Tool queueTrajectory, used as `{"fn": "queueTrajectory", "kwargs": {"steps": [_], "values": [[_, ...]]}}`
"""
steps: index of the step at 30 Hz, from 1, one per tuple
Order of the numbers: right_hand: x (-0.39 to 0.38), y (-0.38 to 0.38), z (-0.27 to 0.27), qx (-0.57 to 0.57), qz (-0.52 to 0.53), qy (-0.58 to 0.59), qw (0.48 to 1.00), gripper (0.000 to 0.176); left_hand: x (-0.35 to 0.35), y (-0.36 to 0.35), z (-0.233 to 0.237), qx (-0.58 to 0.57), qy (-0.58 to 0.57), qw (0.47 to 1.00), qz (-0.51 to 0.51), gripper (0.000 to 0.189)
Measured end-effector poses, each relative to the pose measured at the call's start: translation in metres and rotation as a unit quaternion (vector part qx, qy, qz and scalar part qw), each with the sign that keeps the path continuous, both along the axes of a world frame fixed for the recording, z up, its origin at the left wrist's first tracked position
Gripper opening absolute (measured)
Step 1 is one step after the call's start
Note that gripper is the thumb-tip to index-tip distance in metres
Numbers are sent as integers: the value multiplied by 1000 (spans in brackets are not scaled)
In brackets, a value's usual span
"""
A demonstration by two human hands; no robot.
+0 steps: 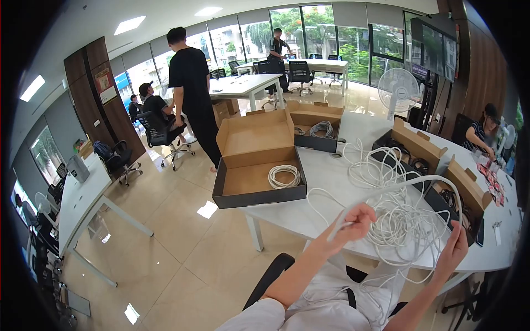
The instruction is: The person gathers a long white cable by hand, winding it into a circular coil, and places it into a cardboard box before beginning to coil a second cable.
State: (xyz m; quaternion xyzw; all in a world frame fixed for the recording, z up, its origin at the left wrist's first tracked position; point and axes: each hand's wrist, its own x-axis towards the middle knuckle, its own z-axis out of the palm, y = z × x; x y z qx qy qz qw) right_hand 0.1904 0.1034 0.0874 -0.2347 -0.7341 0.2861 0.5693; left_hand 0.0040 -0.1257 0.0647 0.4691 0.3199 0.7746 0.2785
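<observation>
A white cable (408, 182) arcs up between my two hands. My left hand (355, 225) is closed around one part of it, with a short piece showing past the fingers. Further right, my right hand (454, 248) pinches the cable where the arc comes down. Below and between them a loose tangle of white cable (398, 223) covers the table edge, and some strands hang over my lap. Left of the tangle stands an open cardboard box (259, 194) with one coiled white cable (284, 176) inside.
Another open box (316, 142) behind holds grey cable coils. Two boxes (406, 149) (469, 193) with dark cables line the table's right side. A phone (480, 233) lies beyond them. A white fan (397, 91) stands behind the table. Other people are around, one seated at the right (486, 135).
</observation>
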Motion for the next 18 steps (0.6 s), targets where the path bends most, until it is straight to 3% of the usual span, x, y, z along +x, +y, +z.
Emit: {"fn": "queueTrajectory", "kwargs": {"steps": [2, 3, 4, 6, 9, 18], "values": [[-1, -1, -3, 2, 10, -44, 999, 29, 6, 6, 1, 37, 40, 998, -20, 27], [-1, -4, -4, -2, 16, -58, 998, 28, 8, 10, 1, 65, 120, 991, -10, 19], [-2, -7, -5, -7, 19, -72, 997, 28, 15, 10, 13, 54, 231, 969, 74, 23], [-3, -15, -5, -11, 59, -109, 992, 27, 32, 13, 38, 34, 436, 869, 232, 38], [-1, -39, 7, -33, 112, -173, 978, 26, 46, 28, 35, -26, 535, 792, 292, 35], [20, -43, 1, -57, 127, -161, 977, 33, 17, 42, 20, -95, 534, 741, 395, 37]]}}
